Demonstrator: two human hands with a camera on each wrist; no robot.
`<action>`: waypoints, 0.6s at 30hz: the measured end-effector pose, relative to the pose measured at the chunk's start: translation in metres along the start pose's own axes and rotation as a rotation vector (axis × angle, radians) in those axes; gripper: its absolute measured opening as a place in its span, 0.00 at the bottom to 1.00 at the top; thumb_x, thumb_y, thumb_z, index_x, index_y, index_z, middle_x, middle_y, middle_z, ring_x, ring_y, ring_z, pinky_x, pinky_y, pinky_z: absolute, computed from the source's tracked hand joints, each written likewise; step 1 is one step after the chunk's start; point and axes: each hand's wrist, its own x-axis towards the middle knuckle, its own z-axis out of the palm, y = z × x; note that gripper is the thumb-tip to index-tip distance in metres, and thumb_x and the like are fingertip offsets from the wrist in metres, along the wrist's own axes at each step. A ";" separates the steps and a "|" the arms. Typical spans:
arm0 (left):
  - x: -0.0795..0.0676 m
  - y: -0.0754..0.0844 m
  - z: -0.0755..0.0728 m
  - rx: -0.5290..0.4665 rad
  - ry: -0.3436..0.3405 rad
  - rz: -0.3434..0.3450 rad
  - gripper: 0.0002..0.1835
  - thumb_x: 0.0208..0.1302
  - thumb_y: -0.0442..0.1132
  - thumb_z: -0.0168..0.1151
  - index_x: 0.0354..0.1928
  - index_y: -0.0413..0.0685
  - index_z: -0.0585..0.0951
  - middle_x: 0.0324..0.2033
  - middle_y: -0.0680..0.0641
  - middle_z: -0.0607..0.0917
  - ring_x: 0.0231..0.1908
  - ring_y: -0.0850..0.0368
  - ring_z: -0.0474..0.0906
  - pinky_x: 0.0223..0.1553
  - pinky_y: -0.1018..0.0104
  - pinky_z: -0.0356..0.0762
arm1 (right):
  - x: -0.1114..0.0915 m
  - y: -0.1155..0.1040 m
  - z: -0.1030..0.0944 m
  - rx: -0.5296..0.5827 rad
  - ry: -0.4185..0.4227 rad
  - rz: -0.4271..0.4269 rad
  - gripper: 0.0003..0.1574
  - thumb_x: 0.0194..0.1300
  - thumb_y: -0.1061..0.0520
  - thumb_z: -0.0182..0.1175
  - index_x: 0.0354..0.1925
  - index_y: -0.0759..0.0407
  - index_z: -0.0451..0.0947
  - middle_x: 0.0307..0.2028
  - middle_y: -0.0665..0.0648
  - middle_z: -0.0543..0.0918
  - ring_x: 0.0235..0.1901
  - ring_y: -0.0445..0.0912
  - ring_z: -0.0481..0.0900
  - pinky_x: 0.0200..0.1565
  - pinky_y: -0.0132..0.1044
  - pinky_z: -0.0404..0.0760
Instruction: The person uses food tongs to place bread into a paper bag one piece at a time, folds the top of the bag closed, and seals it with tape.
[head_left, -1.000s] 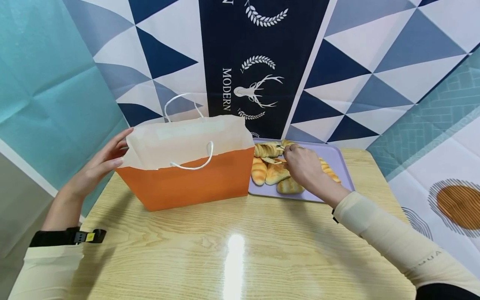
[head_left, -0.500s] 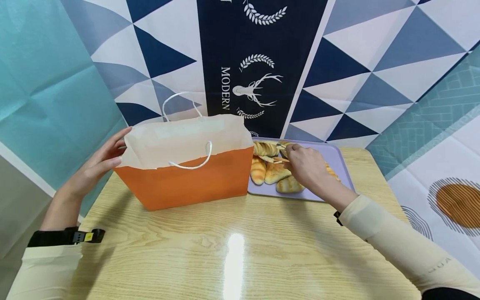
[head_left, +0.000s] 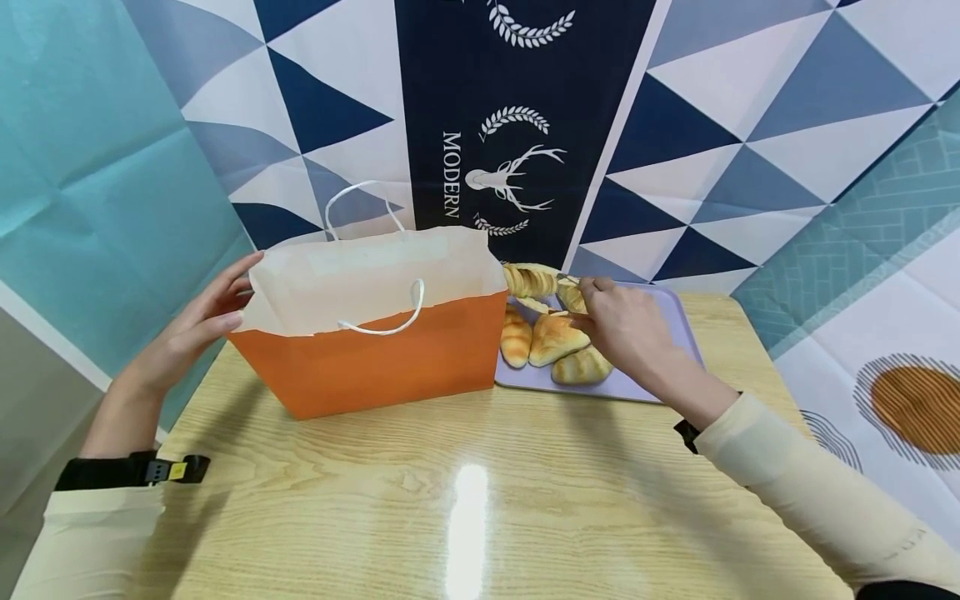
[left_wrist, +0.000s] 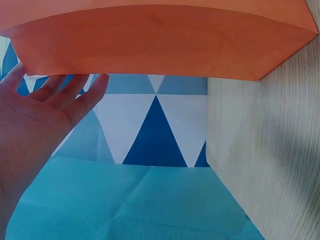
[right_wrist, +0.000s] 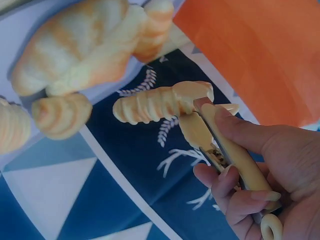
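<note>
My right hand point(head_left: 626, 329) grips a pair of cream-handled food tongs point(right_wrist: 240, 160). Between the tong tips is a ridged, pale-golden bread roll point(right_wrist: 150, 105), held above the tray near the right side of an orange paper bag point(head_left: 375, 367). In the head view that roll overlaps the bag's right edge. The bag stands upright, with a white inner lining and white cord handles. At its left side, my left hand point(head_left: 187, 333) touches the bag with extended fingers; the left wrist view shows the fingertips point(left_wrist: 100, 82) at the edge of the orange side panel.
A lavender tray point(head_left: 682, 333) lies right of the bag. It bears several breads, among them a striped roll point(head_left: 516, 337), a triangular pastry point(head_left: 557, 340) and a ridged loaf point(head_left: 583, 367). Patterned cloth walls rise behind the wooden table point(head_left: 360, 500).
The tongs in my right hand have lifted the ridged bread roll up from the back left of the tray. The left hand and the bag have stayed in place.
</note>
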 end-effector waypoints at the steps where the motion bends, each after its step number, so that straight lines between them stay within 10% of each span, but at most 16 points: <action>1: 0.000 0.000 0.000 0.001 0.001 -0.001 0.36 0.71 0.30 0.37 0.79 0.53 0.46 0.68 0.42 0.62 0.64 0.46 0.60 0.56 0.69 0.63 | 0.000 0.000 -0.004 0.000 0.008 -0.001 0.26 0.55 0.48 0.73 0.43 0.66 0.79 0.31 0.62 0.81 0.24 0.58 0.79 0.22 0.53 0.79; 18: 0.001 0.000 -0.001 -0.002 -0.005 0.013 0.36 0.71 0.29 0.37 0.80 0.52 0.46 0.68 0.42 0.62 0.63 0.46 0.60 0.56 0.72 0.65 | 0.002 -0.004 -0.081 -0.017 0.243 -0.040 0.33 0.52 0.51 0.75 0.50 0.69 0.79 0.27 0.63 0.80 0.17 0.56 0.75 0.17 0.52 0.76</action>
